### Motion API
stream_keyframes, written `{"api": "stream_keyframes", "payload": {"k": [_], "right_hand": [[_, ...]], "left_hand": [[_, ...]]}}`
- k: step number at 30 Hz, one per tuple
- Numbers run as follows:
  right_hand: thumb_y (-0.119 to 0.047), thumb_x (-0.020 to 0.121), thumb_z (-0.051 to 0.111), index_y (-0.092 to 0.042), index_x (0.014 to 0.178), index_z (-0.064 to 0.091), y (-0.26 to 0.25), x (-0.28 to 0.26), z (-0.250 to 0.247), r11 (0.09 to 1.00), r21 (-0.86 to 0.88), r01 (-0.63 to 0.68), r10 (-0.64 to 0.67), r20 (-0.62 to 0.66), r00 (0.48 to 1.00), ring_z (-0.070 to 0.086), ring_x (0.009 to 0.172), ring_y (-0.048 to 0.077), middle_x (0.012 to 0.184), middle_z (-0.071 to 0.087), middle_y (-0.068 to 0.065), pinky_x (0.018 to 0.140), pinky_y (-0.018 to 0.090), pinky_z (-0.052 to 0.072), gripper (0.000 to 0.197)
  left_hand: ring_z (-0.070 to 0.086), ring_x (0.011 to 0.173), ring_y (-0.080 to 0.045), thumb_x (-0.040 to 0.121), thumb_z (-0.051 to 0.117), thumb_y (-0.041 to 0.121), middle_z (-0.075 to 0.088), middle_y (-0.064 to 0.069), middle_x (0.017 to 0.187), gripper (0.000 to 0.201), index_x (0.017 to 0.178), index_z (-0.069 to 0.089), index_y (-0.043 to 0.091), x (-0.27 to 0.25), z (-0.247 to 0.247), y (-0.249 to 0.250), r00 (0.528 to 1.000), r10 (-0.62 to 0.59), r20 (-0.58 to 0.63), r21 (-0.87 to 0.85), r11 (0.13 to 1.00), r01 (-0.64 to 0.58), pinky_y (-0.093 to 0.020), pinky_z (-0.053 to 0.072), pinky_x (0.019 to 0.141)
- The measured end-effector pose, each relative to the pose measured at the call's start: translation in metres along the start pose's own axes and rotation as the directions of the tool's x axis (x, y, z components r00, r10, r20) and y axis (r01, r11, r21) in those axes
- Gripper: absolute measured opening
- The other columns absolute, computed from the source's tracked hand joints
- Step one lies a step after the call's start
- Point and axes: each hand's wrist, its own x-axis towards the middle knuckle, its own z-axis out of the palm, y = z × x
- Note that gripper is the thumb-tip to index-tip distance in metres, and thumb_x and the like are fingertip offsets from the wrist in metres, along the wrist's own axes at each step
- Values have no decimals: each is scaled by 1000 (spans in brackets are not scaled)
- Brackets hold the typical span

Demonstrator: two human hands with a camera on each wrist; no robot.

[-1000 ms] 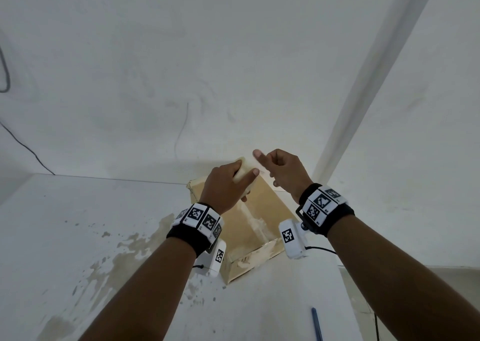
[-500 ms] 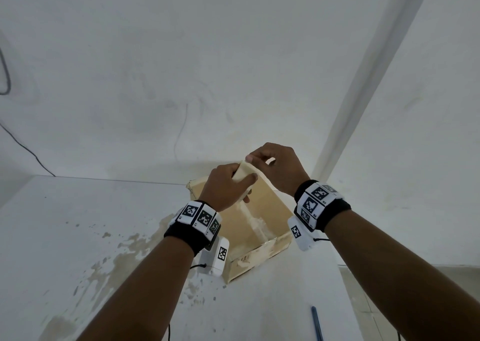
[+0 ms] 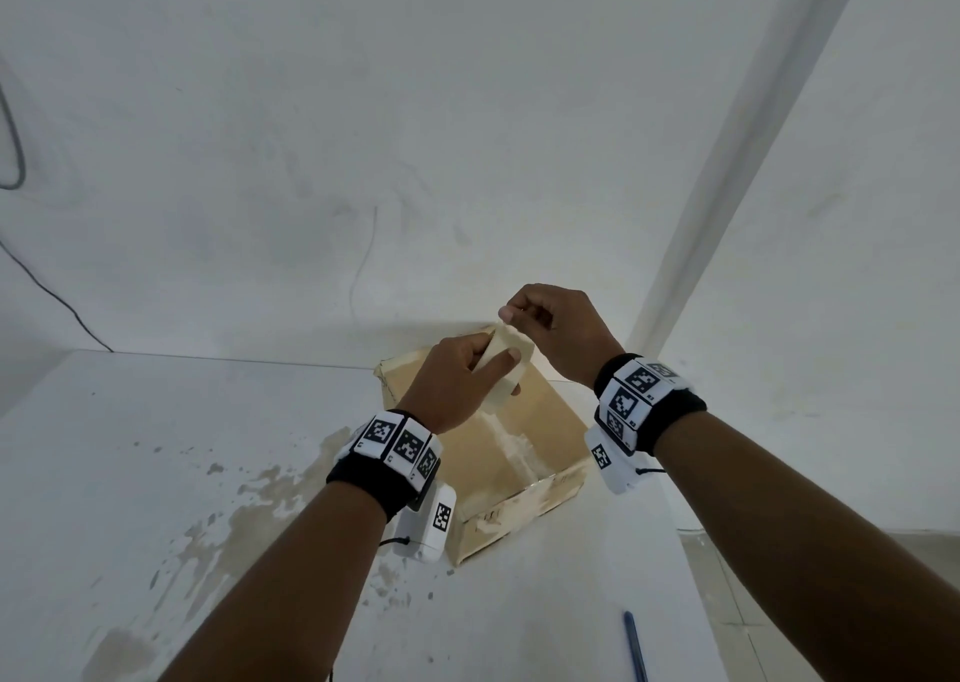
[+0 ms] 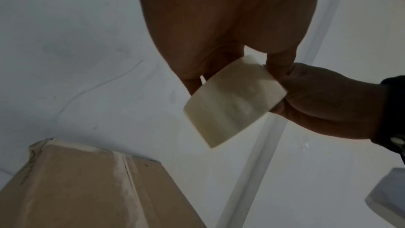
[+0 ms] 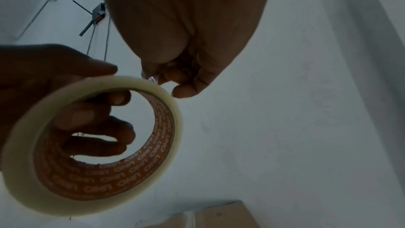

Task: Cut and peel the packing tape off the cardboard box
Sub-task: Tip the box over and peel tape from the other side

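Note:
A cream roll of packing tape (image 3: 506, 364) with an orange core (image 5: 92, 145) is held in the air above the cardboard box (image 3: 519, 452). My left hand (image 3: 457, 385) grips the roll, thumb on its outer face and fingers through the core. My right hand (image 3: 550, 322) is at the roll's upper edge, thumb and forefinger pinching the loose clear tape end (image 5: 151, 78). The box lies on the white table (image 3: 156, 473), with a pale tape mark along its top seam (image 4: 122, 185).
A blue pen (image 3: 635, 645) lies on the table near its front right edge. The tabletop at the left has brown stains (image 3: 249, 515). White walls and a pipe (image 3: 753, 151) stand close behind the box. A black cable (image 3: 52, 296) hangs at the far left.
My right hand has come from beside the roll to its top edge and closed on the tape end. Both hands and the roll have risen slightly.

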Motion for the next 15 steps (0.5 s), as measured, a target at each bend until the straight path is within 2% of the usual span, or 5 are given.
{"api": "stream_keyframes", "payload": {"k": [3,6,8,12,15], "right_hand": [[-37,95,61,-18,84,65,1,-1,-6,998,-60,4,-4,-7,1000,47,57,20,65,58,12,59,30,43,21],[-38,96,60,-18,87,64,-1,-4,-8,985,-167,37,-37,7,999,41,52,12,54,44,-3,57,27,39,22],[-38,96,60,-18,85,62,-1,-5,-8,981,-185,48,-49,-3,999,37,50,10,52,40,-6,56,26,38,23],[-44,90,66,-21,68,54,3,-6,-9,995,-98,-4,1,-29,1000,36,48,11,48,38,-8,54,29,37,34],[-55,89,62,-11,59,53,1,-6,-8,994,14,-112,113,-81,990,44,46,12,43,45,-9,56,27,40,54]], "left_hand": [[66,57,-5,98,57,36,76,-2,68,28,89,71,14,-5,2,0,997,50,-54,48,998,-47,-12,46,56],[66,53,-6,98,57,36,72,-1,61,31,87,69,10,-9,4,1,996,59,-74,38,998,-57,-10,45,56],[65,51,-5,97,58,37,71,-1,59,32,86,69,9,-10,4,0,994,55,-94,29,998,-53,-10,45,55],[65,50,-4,97,59,36,72,-3,60,32,86,70,8,-11,5,2,992,58,-112,11,998,-57,-10,45,54],[63,50,-2,98,58,33,71,0,60,28,84,68,10,-11,5,4,987,79,-137,16,997,-78,-8,44,53]]}}
